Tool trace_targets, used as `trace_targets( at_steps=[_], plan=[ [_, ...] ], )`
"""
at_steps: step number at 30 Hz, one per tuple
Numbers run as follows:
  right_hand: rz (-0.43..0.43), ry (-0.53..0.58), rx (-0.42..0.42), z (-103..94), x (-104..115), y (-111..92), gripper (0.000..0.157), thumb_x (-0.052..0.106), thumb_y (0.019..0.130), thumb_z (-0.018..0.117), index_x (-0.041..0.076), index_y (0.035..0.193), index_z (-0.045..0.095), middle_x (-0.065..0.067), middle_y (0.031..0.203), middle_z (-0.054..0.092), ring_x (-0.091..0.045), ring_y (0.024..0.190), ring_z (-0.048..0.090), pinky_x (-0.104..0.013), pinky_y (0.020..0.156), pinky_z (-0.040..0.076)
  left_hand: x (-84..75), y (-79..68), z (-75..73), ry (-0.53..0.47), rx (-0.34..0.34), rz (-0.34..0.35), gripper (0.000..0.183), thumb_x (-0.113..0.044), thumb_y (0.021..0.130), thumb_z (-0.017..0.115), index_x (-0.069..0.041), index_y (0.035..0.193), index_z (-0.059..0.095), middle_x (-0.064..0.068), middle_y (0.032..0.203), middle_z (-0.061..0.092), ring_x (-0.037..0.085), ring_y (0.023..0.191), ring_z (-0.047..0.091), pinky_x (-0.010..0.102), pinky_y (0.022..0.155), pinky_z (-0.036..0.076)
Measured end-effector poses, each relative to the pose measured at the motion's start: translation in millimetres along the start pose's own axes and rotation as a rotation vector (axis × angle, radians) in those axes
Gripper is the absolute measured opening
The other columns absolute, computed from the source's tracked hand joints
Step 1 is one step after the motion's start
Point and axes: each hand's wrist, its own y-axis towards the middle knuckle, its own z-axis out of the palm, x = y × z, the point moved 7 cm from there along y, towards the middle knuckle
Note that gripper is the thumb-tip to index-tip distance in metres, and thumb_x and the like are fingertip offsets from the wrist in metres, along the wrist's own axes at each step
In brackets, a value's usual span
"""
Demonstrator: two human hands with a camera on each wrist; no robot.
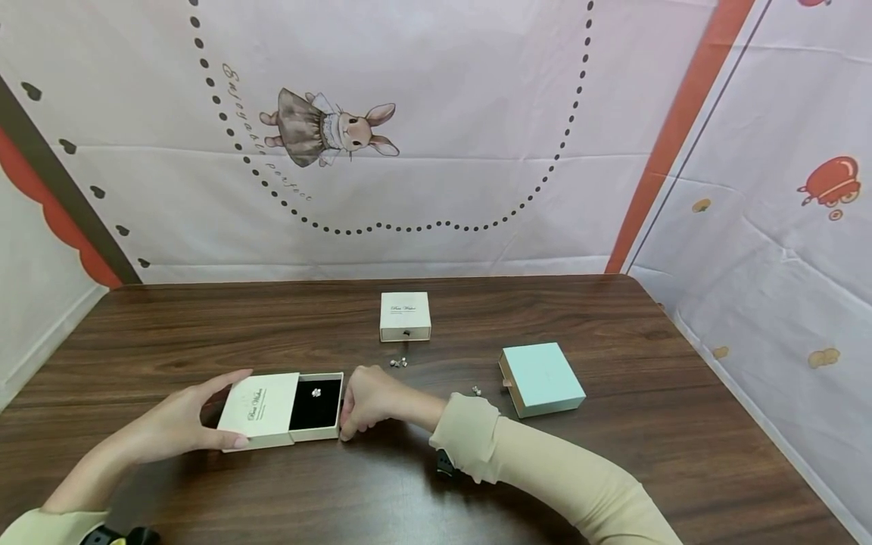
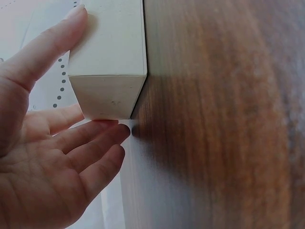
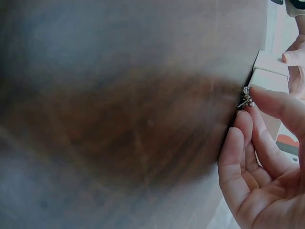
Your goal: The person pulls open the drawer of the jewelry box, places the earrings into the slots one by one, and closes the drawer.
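The left hand (image 1: 166,424) grips the cream box cover (image 1: 262,412) between thumb and fingers, likely bracing it; over at the outer end of the half-exposed tray (image 1: 315,435), the right hand (image 1: 376,397) pinches a glittering stud (image 3: 248,97), hidden from the head view, its shape hard to read!

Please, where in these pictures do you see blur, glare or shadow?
Head view: mostly sharp, pale sheen on the near tabletop; left wrist view: tabletop blurred, dark shadow beside the left hand; right wrist view: tabletop out of focus, hazy glare.
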Motion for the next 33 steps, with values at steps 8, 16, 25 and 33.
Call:
trace_targets(
  at_steps=[8,16,25,33],
  plan=[
    [-0.036,0.135,0.038,-0.7,-5,-3,0.011,0.011,0.067,0.077,0.012,0.059,0.069,0.003,0.048,0.06,-0.006,0.042,0.055,-0.016,0.045,0.046,-0.2,0.4,0.1,0.004,-0.01,-0.001,0.098,-0.047,0.063,0.076,-0.007,0.14,0.031,0.03,0.131,0.042,0.046,0.119,0.039,0.058,0.08,0.039],
    [-0.001,0.315,0.097,-0.1,-15,-4,0.012,0.002,0.069,0.074,0.008,0.062,0.066,0.0,0.053,0.062,-0.009,0.047,0.059,-0.02,0.05,0.05,-0.1,0.3,-0.3,0.006,-0.011,0.0,0.097,-0.046,0.064,0.076,-0.007,0.14,0.03,0.03,0.131,0.042,0.046,0.119,0.039,0.057,0.079,0.039],
    [0.032,0.477,0.123,-3.1,-25,-5,0.003,-0.004,0.071,0.071,-0.002,0.072,0.068,-0.009,0.06,0.066,-0.009,0.049,0.059,-0.025,0.053,0.052,1.1,-0.5,-0.4,0.0,-0.008,-0.003,0.097,-0.045,0.065,0.076,-0.007,0.141,0.029,0.031,0.132,0.041,0.047,0.119,0.038,0.058,0.079,0.038],
    [0.028,0.587,0.141,-6.8,-30,-8,0.006,-0.007,0.072,0.066,-0.006,0.078,0.067,-0.019,0.072,0.068,-0.013,0.052,0.06,-0.029,0.056,0.053,1.6,-0.1,0.2,0.009,0.005,-0.001,0.096,-0.045,0.066,0.076,-0.006,0.141,0.029,0.033,0.131,0.041,0.048,0.118,0.038,0.057,0.078,0.039]
  ],
)
